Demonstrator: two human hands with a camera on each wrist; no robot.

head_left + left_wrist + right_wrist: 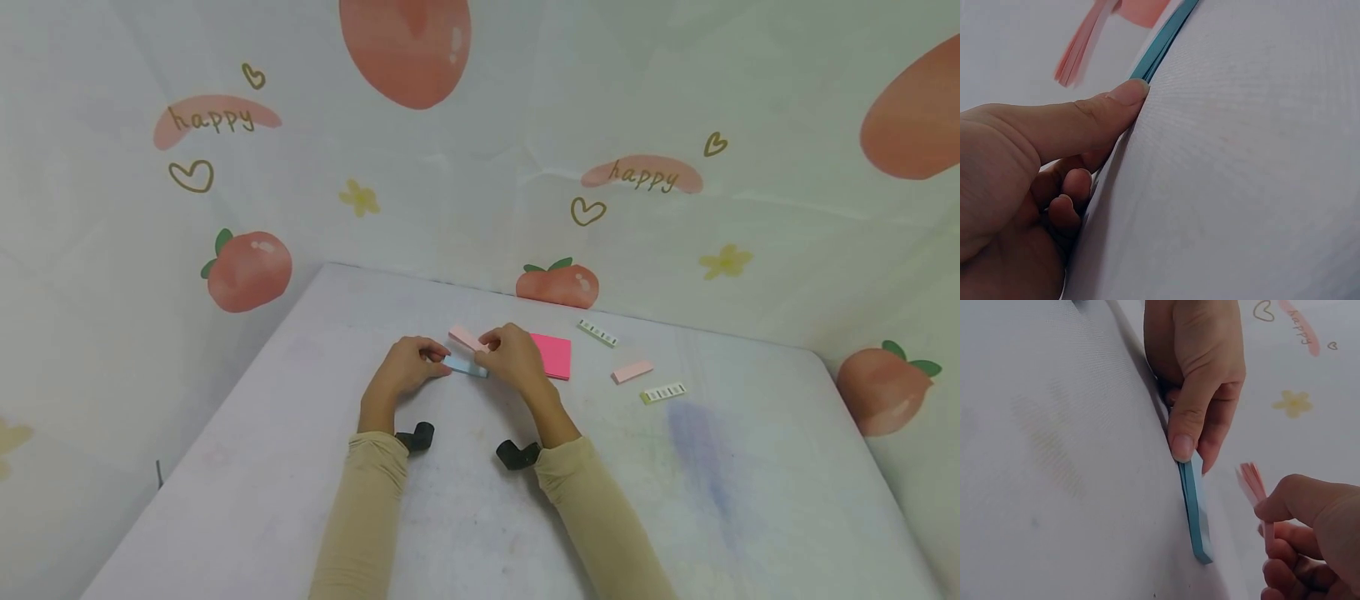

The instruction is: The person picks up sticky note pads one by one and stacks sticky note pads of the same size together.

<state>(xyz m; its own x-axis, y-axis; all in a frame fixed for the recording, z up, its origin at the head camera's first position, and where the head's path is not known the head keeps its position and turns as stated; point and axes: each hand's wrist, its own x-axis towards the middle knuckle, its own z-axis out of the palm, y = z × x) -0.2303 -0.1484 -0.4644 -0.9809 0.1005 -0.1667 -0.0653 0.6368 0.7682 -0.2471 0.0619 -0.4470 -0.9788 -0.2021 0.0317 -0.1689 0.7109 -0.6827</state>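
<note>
A thin light-blue note pad [467, 365] lies on the white table [300, 467] between both hands. My left hand [438, 362] pinches its left end, thumb on top and fingers curled under; the left wrist view shows the thumb [1125, 100] on the blue pad's edge [1166, 40]. My right hand [487, 340] holds a narrow pale-pink pad of strips [465, 337] tilted just above the blue pad. In the right wrist view the pink strips [1252, 486] fan out above my right hand [1279, 519], beside the blue pad [1196, 512].
A bright pink square pad [553, 356] lies just right of my right hand. Farther right are a pale-pink strip [632, 372] and two white labelled strips [597, 333] [664, 392]. A peach-printed cloth backdrop [645, 175] walls in the table's far and side edges.
</note>
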